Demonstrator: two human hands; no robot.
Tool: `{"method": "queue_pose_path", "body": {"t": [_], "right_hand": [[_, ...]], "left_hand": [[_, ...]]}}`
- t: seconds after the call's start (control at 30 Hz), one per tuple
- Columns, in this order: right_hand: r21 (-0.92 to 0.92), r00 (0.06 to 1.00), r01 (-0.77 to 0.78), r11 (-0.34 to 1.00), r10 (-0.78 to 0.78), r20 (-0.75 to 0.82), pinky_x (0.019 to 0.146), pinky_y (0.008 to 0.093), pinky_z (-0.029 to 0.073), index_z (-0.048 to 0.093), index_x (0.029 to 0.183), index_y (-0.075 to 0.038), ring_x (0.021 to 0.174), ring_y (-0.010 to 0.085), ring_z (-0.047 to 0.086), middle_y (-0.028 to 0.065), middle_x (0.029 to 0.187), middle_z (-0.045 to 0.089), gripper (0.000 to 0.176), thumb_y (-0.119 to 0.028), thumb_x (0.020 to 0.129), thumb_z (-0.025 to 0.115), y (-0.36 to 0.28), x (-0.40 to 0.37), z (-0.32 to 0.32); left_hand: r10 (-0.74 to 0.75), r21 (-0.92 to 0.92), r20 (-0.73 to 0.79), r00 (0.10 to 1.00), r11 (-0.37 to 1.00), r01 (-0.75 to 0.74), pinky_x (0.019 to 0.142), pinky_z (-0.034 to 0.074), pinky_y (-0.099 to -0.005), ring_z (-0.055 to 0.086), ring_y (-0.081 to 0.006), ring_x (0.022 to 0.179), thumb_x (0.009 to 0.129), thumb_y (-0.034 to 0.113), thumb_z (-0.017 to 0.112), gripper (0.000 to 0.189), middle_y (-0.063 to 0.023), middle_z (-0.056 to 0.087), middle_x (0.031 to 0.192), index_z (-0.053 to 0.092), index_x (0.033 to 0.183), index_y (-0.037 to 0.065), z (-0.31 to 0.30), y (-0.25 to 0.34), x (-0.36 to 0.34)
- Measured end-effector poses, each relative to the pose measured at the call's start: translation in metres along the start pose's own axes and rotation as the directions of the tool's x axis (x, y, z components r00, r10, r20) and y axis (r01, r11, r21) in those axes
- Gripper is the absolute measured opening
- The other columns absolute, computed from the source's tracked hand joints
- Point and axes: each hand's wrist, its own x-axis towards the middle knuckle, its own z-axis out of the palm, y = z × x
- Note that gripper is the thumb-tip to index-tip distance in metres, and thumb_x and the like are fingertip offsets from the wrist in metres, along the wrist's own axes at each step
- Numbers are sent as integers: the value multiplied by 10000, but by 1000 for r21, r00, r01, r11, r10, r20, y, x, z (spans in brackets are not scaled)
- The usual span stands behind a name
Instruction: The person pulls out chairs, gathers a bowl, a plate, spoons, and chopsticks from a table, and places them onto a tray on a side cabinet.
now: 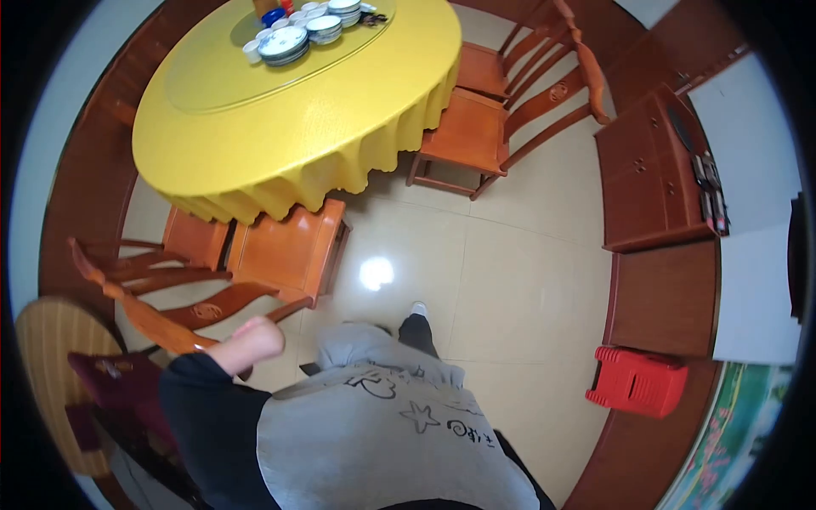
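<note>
My left hand (252,338), in a dark sleeve, is curled on the end of the top rail of a wooden chair (280,251) that stands half under the round table with the yellow cloth (297,127). A second similar chair (191,238) stands just left of it. My right hand is out of view. My grey apron with drawings fills the lower middle, and one foot (418,309) shows on the tiled floor.
Stacked bowls and cups (293,34) sit on the table's glass turntable. Two more wooden chairs (501,110) stand at the table's right. A wooden cabinet (650,170) lines the right wall, with a red plastic stool (637,381) below it. Bare tiles lie between them.
</note>
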Motion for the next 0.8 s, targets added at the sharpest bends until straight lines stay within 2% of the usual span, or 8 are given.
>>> {"method": "queue_pose_path", "body": {"t": [0.1, 0.13, 0.2, 0.27, 0.33, 0.43, 0.5, 0.8], "right_hand": [[-31, 985, 28, 999, -22, 172, 587, 263, 446, 431, 1091, -38, 696, 177, 555, 72, 800, 562, 386, -330, 838, 433, -7, 84, -36], [249, 918, -191, 950, 262, -296, 586, 261, 445, 491, 983, -65, 691, 166, 556, 44, 762, 560, 304, -321, 831, 429, -66, 109, -16], [348, 878, -24, 937, 186, -442, 384, 232, 384, 469, 634, -101, 476, 128, 487, 29, 575, 499, 220, -240, 802, 440, -157, 206, -48], [249, 931, -41, 968, 128, -342, 519, 263, 422, 476, 732, -121, 631, 116, 533, 1, 688, 537, 164, -262, 813, 452, -266, 244, -40], [106, 920, 96, 990, -48, -389, 459, 243, 397, 474, 735, -115, 588, 119, 528, 9, 692, 536, 160, -251, 815, 454, -342, 290, -7], [172, 865, 148, 974, -43, -500, 409, 210, 349, 481, 736, -113, 503, 104, 477, 6, 656, 520, 147, -230, 817, 445, -421, 327, 75], [178, 971, 143, 973, -103, -218, 409, 201, 332, 495, 744, -116, 461, 80, 419, -11, 609, 498, 132, -209, 817, 437, -406, 359, 88], [-243, 910, 220, 945, -109, 400, 636, 225, 436, 495, 985, -63, 766, 130, 576, 59, 899, 594, 208, -214, 843, 484, -466, 372, 338]], "left_hand": [[326, -171, -106, 939, 924, -340, 576, 479, -287, 611, -133, 653, 698, 251, 626, 184, 10, 635, 677, 661, 763, 83, -59, -61, -112], [484, -260, -194, 853, 813, -521, 596, 481, -288, 612, -141, 656, 744, 314, 594, 246, -4, 640, 707, 657, 775, 78, -69, -65, -123], [530, -466, -180, 828, 696, -547, 613, 475, -298, 610, -131, 644, 787, 423, 518, 391, -8, 642, 703, 646, 748, 55, -99, -59, -110], [333, -510, -344, 878, 719, -473, 603, 466, -314, 610, -133, 630, 793, 432, 497, 387, -23, 635, 668, 625, 757, 68, -125, -51, -85], [264, -401, -702, 662, 622, -673, 567, 487, -351, 617, -247, 634, 804, 243, 474, 269, -143, 623, 762, 589, 835, 2, -157, -77, -89], [47, -598, -774, 631, 272, -754, 597, 471, -396, 598, -298, 694, 771, 225, 503, 249, -158, 602, 795, 552, 889, 11, -197, -119, -115], [-288, -506, -856, 430, 289, -813, 636, 453, -413, 571, -319, 751, 755, 214, 514, 220, -150, 589, 805, 556, 880, 38, -214, -123, -95], [-908, -548, -419, -8, 260, -795, 844, 374, -395, 432, -341, 1010, 724, 224, 572, 377, -184, 482, 1106, 500, 1011, -9, -307, -254, -14]]}}
